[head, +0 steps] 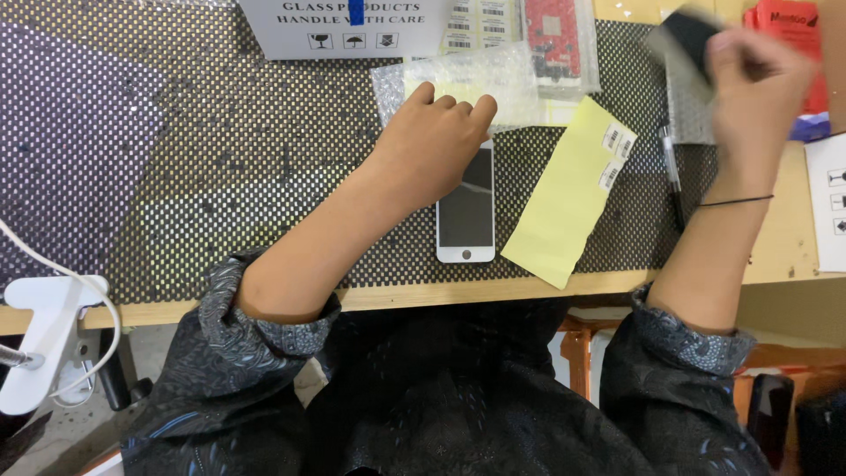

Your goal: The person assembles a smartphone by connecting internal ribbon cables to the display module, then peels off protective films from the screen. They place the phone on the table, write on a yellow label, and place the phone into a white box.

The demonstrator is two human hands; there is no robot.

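Left hand [432,141] rests curled, knuckles up, on the top end of a white phone screen panel [466,216], pressing it flat rather than gripping it. The panel lies lengthwise on the perforated black mat [176,176], near the bench's front edge. Just right of it, a yellow sheet [564,198] lies at a slant, bearing small barcode labels. A bubble-wrap bag [467,79] sits behind the left hand. Right hand [753,79] is raised at far right, blurred, fingers pinched closed on a dark flat piece [683,35]; what it is, cannot tell. A pen [671,167] lies below it.
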